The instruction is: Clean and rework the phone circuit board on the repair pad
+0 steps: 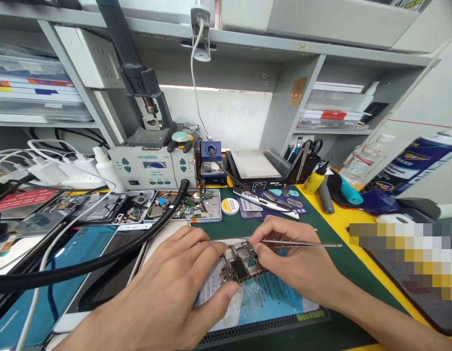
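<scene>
A phone circuit board (239, 269), crowded with small chips and metal shields, sits over a blue and white printed sheet (269, 302). My left hand (174, 273) grips it from the left, with the thumb at the near edge and fingertips at the far left corner. Tweezers (302, 243) are pinched in my right hand (287, 248), their long metal body sticking out to the right past the knuckles. The thumb and index finger of that hand are at the board's upper right corner. I cannot make out where the tweezer tips end.
A black hose (112, 263) crosses the left side above several phones (83, 263). Behind lie a tray of small parts (214, 214), a white-black tool (265, 202), a rework station (148, 168) and a soldering iron stand (212, 163). Bottles stand right, including a yellow one (314, 180).
</scene>
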